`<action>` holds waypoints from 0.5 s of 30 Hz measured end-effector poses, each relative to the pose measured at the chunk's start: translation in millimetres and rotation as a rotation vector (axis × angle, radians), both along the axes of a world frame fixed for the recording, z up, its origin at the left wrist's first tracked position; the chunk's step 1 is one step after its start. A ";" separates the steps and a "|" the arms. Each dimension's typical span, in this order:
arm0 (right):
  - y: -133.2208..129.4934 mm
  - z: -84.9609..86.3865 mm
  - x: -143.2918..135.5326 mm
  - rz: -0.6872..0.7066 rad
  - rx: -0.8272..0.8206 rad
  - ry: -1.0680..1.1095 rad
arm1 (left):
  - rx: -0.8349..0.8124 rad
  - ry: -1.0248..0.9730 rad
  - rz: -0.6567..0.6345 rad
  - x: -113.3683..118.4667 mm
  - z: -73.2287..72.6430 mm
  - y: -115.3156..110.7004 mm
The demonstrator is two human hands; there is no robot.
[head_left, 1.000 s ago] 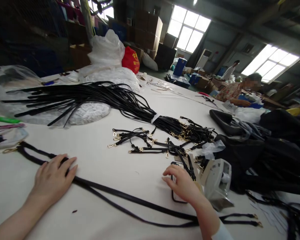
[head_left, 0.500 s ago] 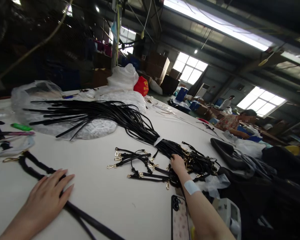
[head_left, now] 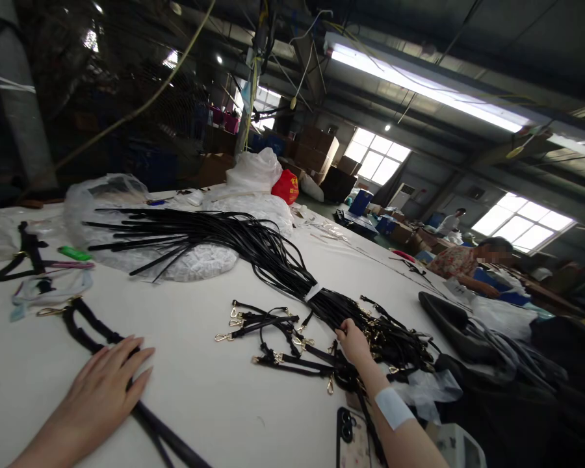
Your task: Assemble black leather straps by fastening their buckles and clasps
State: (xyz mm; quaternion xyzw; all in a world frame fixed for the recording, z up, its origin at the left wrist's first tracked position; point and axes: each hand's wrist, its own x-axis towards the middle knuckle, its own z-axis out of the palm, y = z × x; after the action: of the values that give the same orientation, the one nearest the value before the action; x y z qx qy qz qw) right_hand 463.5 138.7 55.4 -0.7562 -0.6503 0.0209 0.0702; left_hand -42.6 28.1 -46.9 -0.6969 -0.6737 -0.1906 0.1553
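My left hand [head_left: 97, 393] lies flat with fingers spread over a long black strap [head_left: 163, 432]. That strap has a gold snap hook [head_left: 51, 312] at its looped far end. Across the table, my right hand [head_left: 355, 344] is closed, its fingertips pinched together among short black straps with gold hooks [head_left: 302, 367]. What the fingertips hold, if anything, is hidden. Just beyond it lies a big bundle of black straps [head_left: 244, 244], bound with a white tie [head_left: 313, 292]. Its hook-fitted ends [head_left: 404, 344] are heaped to the right of the hand.
A phone [head_left: 353, 439] rests near the right forearm. Clear plastic bags [head_left: 195, 260] lie under the bundle's far end. On the left are a green-handled tool [head_left: 75, 253] and another black strap piece [head_left: 32, 250]. A co-worker [head_left: 461, 263] sits beyond a dark bag [head_left: 461, 328].
The whole view has shifted, so the table's things appear lower and a little further right. My left hand still rests on the strap; my right hand stays by the strap pile, fingers pinched.
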 end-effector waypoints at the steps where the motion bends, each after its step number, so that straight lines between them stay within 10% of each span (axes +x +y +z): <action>1: -9.4 4.3 -1.3 0.028 -0.004 0.035 | 0.001 -0.006 0.000 0.7 2.2 -0.2; 5: -68.4 15.9 -27.1 0.172 -0.010 0.156 | 0.114 -0.088 -0.101 32.9 23.0 -9.5; 9: -155.7 19.9 -80.2 0.377 -0.080 0.270 | 0.124 -0.215 -0.517 124.3 64.4 -43.9; 15: -253.1 50.7 -88.9 0.693 -0.522 0.613 | -0.554 -0.394 -1.219 217.2 116.7 -91.7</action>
State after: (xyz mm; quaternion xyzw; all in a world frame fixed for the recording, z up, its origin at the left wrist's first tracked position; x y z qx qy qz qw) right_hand 374.6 -114.5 106.1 -0.4486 -0.7848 0.4241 0.0553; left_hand 174.6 -63.6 69.8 -0.9171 -0.2017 -0.1877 -0.2880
